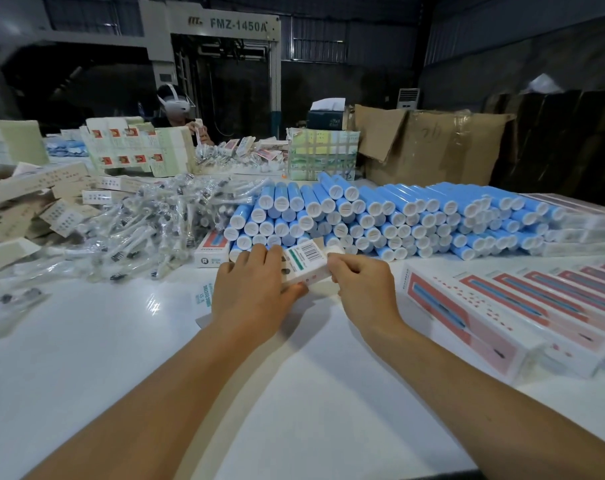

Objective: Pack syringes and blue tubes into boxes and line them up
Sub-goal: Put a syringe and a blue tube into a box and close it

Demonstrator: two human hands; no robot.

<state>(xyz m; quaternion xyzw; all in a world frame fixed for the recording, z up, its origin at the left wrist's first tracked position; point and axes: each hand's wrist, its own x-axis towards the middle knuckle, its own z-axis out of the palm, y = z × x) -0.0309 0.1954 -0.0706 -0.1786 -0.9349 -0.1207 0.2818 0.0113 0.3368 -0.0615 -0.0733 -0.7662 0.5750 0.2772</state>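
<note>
While the white table (86,358) spreads wide under everything, the big stack of blue tubes (380,216) lies along its far side, with the heap of bagged syringes (148,223) to its left and a row of packed boxes (523,306) lined up on the right. Just in front of the tubes, the left hand (249,289) holds one small box (306,263), fingers curled over it, while the right hand (358,282) pinches its near end. I'd guess the flap is being closed; a hard tuck could crease it, or a knock could set the stacked tubes rolling. Whether tube and syringe are inside I cannot see, and the box's print is too blurred to read.
</note>
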